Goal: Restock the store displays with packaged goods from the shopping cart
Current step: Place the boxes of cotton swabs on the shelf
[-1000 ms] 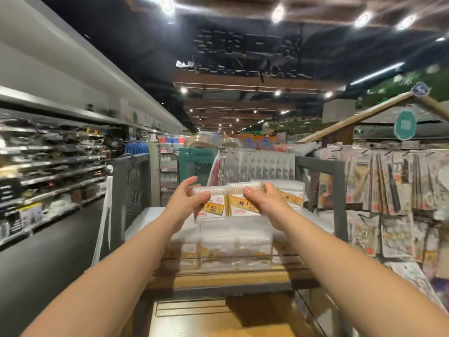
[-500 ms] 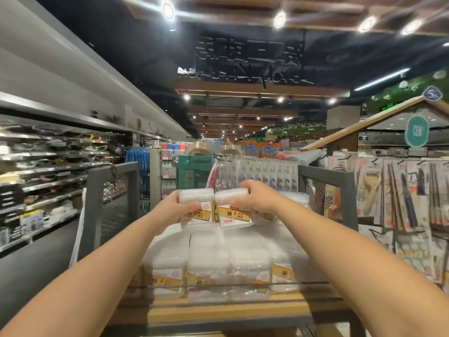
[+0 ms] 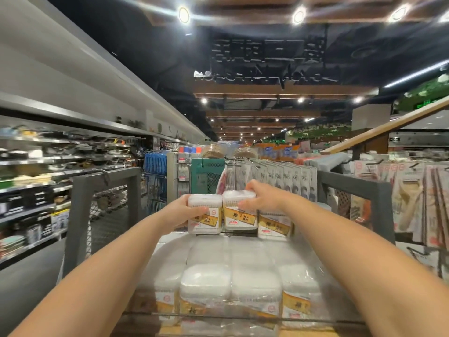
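Observation:
Two clear plastic boxes of cotton swabs with yellow labels are held side by side at arm's length. My left hand (image 3: 181,214) grips the left box (image 3: 205,215) from its left side. My right hand (image 3: 261,200) grips the right box (image 3: 240,210) over its top. Both boxes hover just above the back rows of a display (image 3: 243,317) filled with several identical boxes wrapped in clear film. A third upright box (image 3: 274,226) stands just right of the held pair.
Grey metal mesh frames (image 3: 104,203) flank the display on the left and on the right (image 3: 379,205). Hanging packets (image 3: 289,178) line up behind it. Hooks with packaged tools (image 3: 413,198) hang at right. Shelves of kitchenware (image 3: 36,186) run along the left aisle.
Both hands carried the two boxes forward and lower toward the back of the display. The view tilted and the stacked boxes came closer.

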Available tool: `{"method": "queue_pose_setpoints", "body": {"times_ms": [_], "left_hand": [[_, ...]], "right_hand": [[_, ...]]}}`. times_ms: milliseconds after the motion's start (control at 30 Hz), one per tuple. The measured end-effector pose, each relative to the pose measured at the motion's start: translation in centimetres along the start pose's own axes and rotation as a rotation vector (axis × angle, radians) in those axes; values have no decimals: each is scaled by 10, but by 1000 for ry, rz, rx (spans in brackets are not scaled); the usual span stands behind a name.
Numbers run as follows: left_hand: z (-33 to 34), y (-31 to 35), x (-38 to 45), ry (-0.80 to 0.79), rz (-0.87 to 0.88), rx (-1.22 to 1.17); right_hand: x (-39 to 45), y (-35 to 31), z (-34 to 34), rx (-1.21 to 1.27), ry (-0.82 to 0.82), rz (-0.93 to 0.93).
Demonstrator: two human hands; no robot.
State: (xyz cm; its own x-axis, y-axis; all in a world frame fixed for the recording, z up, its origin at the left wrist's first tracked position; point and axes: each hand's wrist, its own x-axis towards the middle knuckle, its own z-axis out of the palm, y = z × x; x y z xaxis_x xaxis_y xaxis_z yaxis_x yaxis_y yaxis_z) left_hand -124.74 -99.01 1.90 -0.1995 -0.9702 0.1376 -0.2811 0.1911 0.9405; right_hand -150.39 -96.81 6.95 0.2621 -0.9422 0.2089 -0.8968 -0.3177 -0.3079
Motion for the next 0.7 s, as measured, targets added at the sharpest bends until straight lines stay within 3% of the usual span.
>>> {"method": "queue_pose_setpoints", "body": {"times_ms": [300, 700], "left_hand": [[10, -3, -9, -51, -26, -60], [10, 0, -18, -39, 32, 127]], "right_hand": [[-7, 8, -6, -29, -69, -43], [-32, -9, -14, -55, -111, -79]]}}
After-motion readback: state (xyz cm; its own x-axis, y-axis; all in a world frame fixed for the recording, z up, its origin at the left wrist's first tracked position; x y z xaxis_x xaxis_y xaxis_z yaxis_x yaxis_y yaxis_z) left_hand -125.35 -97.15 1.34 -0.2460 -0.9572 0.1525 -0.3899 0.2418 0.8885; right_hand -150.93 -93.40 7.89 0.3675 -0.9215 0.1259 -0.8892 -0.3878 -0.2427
